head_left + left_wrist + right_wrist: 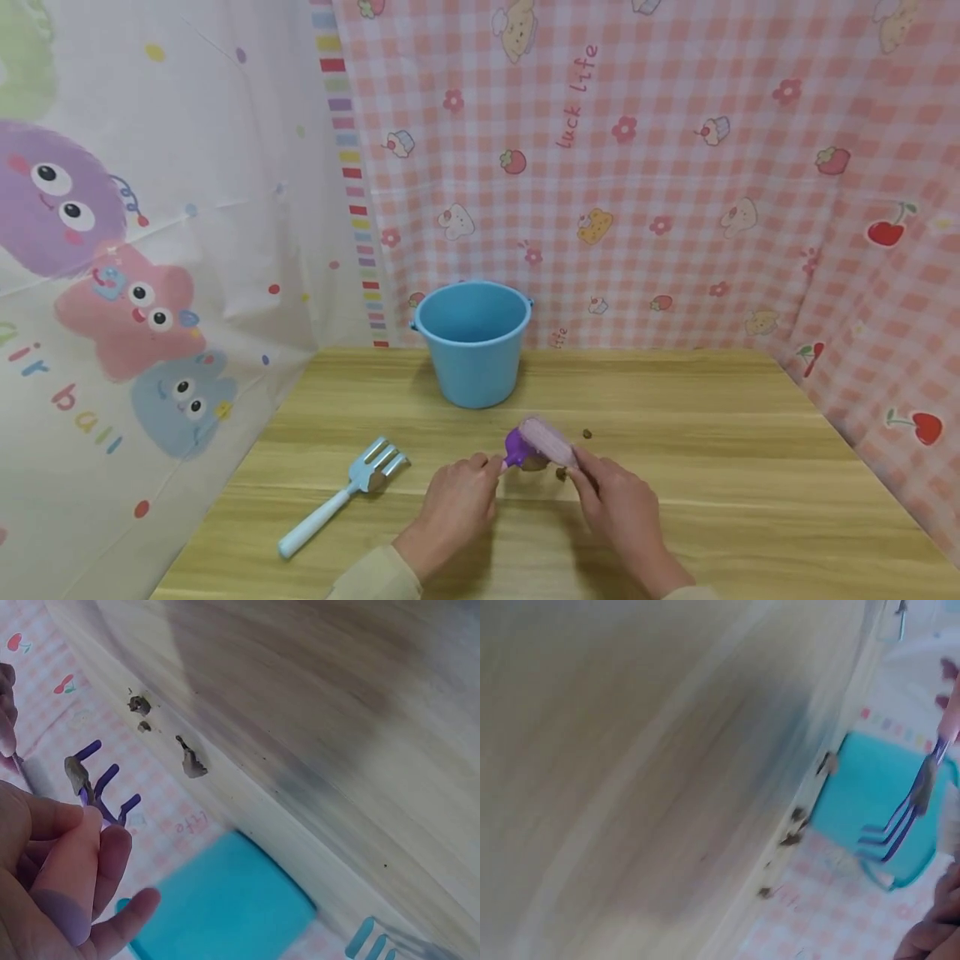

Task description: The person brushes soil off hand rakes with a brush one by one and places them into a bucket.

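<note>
Purple three-tined hand rake [516, 447], pink-handled, with a brown clump [76, 774] on its head; left hand [459, 500] grips it, right hand [622, 506] grips a pale mauve tool [549, 442].

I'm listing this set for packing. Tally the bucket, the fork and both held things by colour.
Blue: 2 (bucket, fork)
Purple and pink: 1 (rake, left hand)
Pale pinkish: 1 (object, right hand, kind unclear)
Total: 4
</note>
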Motion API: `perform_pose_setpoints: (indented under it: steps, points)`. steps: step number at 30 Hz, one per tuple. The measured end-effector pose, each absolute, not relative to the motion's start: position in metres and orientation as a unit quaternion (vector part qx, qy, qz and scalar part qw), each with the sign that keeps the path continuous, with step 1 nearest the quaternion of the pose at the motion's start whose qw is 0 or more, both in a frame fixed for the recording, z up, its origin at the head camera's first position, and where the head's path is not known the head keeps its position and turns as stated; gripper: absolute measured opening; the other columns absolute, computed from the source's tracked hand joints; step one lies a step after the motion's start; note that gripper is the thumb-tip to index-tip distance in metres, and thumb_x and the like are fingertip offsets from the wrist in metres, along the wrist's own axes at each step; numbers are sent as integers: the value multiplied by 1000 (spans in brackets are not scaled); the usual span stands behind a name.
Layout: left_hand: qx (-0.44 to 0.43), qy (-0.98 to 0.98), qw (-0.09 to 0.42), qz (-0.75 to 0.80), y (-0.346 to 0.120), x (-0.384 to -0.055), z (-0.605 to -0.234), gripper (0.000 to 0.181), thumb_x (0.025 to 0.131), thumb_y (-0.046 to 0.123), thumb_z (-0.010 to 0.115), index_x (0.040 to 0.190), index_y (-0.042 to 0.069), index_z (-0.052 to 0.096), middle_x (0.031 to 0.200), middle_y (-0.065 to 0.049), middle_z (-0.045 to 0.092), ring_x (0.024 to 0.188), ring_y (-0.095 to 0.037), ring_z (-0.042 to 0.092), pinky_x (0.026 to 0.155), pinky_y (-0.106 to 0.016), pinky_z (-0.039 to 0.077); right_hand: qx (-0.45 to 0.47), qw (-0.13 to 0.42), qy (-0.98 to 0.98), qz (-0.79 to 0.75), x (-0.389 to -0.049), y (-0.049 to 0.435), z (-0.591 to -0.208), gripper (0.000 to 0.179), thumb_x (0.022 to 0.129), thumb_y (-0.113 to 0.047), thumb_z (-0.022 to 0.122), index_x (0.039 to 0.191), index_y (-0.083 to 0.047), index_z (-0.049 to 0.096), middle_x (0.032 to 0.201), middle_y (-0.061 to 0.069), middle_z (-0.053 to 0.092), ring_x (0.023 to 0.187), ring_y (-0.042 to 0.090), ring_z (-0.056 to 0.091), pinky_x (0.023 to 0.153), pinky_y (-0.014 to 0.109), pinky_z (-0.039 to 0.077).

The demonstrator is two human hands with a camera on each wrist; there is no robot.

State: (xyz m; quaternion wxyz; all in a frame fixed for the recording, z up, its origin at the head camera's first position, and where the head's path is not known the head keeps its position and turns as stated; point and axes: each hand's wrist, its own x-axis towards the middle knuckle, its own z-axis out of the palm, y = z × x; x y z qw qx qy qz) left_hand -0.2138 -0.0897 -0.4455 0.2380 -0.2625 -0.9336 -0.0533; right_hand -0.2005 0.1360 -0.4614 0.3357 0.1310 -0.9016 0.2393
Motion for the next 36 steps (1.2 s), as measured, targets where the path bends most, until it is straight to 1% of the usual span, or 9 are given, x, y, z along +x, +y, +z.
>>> perform_pose_setpoints:
  steps: [2,4,7,11,15,19,24,30,36]
  points:
    - [-267,-930,249,-48,-90,-214,-445,6,91,14,67,89,10,62,70,0,58,54,-16,55,53,-31,46,143,323,-904,241,-198,132,-460,33,84,-20,79,116,-11,74,67,-4,61,49,9,46,42,28,37]
    - [-268,-928,255,-40,-90,-215,-445,7,92,15,66,88,10,63,71,-1,61,57,-18,58,62,-35,50,135,309,-911,236,-196,129,-460,33,84,-21,79,115,-12,75,64,-6,58,48,7,41,42,26,34]
    - [-262,-932,248,-28,-90,-214,-443,7,88,14,69,91,10,64,76,-2,65,63,-20,63,76,-43,52,105,290,-922,233,-196,129,-461,33,84,-21,79,116,-13,75,64,-4,58,48,9,42,42,29,35]
    - [-257,-936,238,-17,-91,-213,-443,15,82,11,73,96,9,66,79,-3,66,67,-20,65,84,-49,52,89,275,-928,234,-198,131,-463,33,85,-22,78,117,-14,74,65,-2,59,49,12,44,42,32,36]
    - [-259,-936,238,-13,-92,-213,-442,18,82,11,73,99,9,68,79,-3,66,66,-19,64,85,-49,51,86,277,-929,230,-200,133,-465,34,84,-22,79,117,-13,74,66,-1,61,49,12,43,41,32,36]
    - [-259,-936,237,-13,-92,-212,-442,18,84,12,72,101,8,68,79,-3,66,65,-20,64,86,-50,51,88,292,-927,217,-203,134,-469,34,83,-22,80,115,-13,75,65,-1,60,47,12,42,40,31,35]
    - [-258,-937,233,-18,-92,-213,-442,17,84,12,71,101,9,68,79,-3,66,66,-20,65,87,-51,50,93,312,-923,206,-204,135,-471,34,82,-22,80,114,-13,75,63,-2,56,46,11,39,40,30,34]
    - [-257,-939,230,-17,-92,-213,-443,17,82,11,73,98,10,66,78,-3,65,66,-20,65,87,-51,50,95,321,-922,194,-205,136,-471,34,82,-22,81,114,-13,75,62,-3,54,45,9,35,39,29,32]
    - [-255,-938,235,-19,-92,-212,-443,15,82,11,73,96,10,67,78,-2,65,66,-20,65,86,-51,50,100,327,-921,188,-207,138,-472,31,82,-21,80,112,-13,76,64,-1,56,44,10,37,38,29,33]
